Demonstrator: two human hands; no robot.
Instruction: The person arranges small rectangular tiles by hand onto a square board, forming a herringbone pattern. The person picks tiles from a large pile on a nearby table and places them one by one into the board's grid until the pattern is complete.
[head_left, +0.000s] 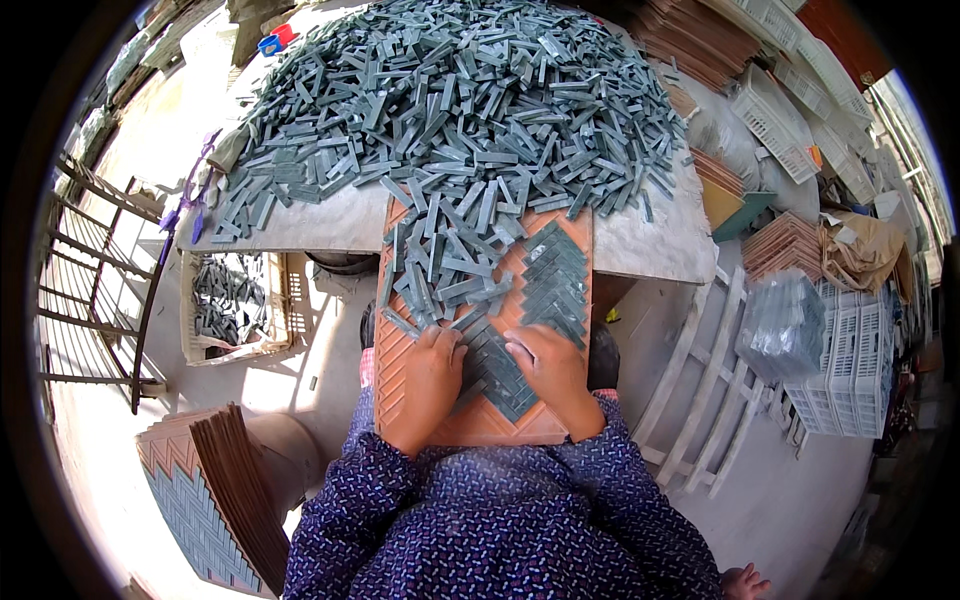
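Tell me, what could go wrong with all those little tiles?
The loose tiles on the tray might slide and knock the zigzag rows. The tray sticks out past the table, so it could tip if bumped. Some of the pile lies near the table's edge, so pieces could drop off.

It's a head-worn cam, left one of a side-by-side pair, looking down steeply past the wearer's patterned top [510,525]. Super wide fisheye, so there's a black curved rim around it and straight stuff bends out at the sides. The hands [433,380] sit fairly close, a bit below mid-frame. Farther up, the view runs out across the worktop [665,235] to the heaped grey-green strips [460,110], and the floor [790,505] shows down both sides.
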